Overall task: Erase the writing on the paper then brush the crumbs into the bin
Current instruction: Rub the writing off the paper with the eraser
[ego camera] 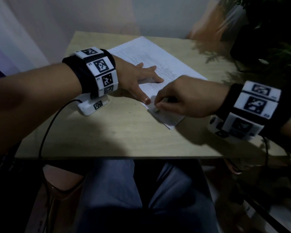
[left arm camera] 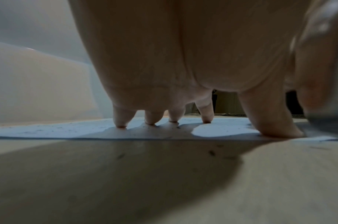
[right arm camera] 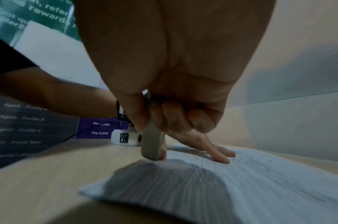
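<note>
Both hands work the paper, one pinning it, one rubbing.

Right hand [ego camera: 180,98] pinches a grey eraser [right arm camera: 151,145] between thumb and curled fingers, its tip down on the near corner of the paper [ego camera: 158,52]; left hand [ego camera: 138,78] lies spread, straight fingertips [left arm camera: 122,121] and thumb pressing the sheet flat, likely so that it cannot slide or crease under the strokes. Faint writing remains across the sheet, and dark crumbs speckle it and the worktop [ego camera: 107,132] (no bin is in view).
</note>
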Tool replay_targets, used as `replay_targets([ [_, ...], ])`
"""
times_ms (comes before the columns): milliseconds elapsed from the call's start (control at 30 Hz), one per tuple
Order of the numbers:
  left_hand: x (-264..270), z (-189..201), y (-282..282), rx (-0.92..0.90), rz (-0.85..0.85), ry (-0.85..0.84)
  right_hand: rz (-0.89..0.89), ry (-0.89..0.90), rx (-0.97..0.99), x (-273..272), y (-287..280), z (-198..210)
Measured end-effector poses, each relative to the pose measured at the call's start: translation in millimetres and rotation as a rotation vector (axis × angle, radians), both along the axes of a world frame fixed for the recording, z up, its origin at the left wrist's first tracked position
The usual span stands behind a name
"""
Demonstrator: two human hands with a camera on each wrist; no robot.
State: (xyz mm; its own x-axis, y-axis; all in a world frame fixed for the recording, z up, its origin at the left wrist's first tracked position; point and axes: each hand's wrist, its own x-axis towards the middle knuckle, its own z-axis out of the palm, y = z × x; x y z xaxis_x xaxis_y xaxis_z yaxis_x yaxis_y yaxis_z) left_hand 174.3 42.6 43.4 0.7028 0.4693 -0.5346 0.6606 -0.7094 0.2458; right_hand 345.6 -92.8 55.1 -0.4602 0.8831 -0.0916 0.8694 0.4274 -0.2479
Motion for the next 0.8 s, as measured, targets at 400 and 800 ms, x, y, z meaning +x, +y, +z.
replay_targets([
  [400,-0.2,-0.7,2.1,0.024,-0.026,0.010,-0.082,0.126,-0.196,30.2,-31.6,3.4],
  [800,1.3,-0.4,0.4,0.048,-0.050,-0.120,-0.108,0.087,-0.009,33.2,-23.7,-7.9],
])
